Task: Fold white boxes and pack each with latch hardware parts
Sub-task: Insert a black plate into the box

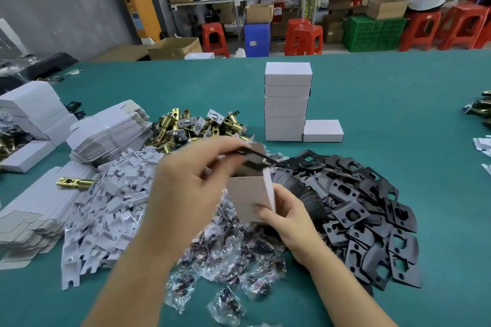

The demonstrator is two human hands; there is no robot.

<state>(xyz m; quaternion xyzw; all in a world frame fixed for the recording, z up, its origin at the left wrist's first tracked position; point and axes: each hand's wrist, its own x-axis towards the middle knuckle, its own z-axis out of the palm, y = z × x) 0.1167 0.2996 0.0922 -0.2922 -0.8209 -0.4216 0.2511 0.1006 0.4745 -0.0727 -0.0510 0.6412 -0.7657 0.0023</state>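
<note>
Two hands busy: right hand (289, 223) grips open box (251, 198) upright w/ curled fingers, mouth up. Left hand (196, 183) pinches black plates (253, 158) just above the mouth, edge pointing down-right, so drop goes straight down.

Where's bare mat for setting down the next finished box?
Bare green mat right of the white box stack, beyond the black plates. Also bare behind the stack. Left and near center are crowded: flat cartons, brass latches, bagged screws.
</note>
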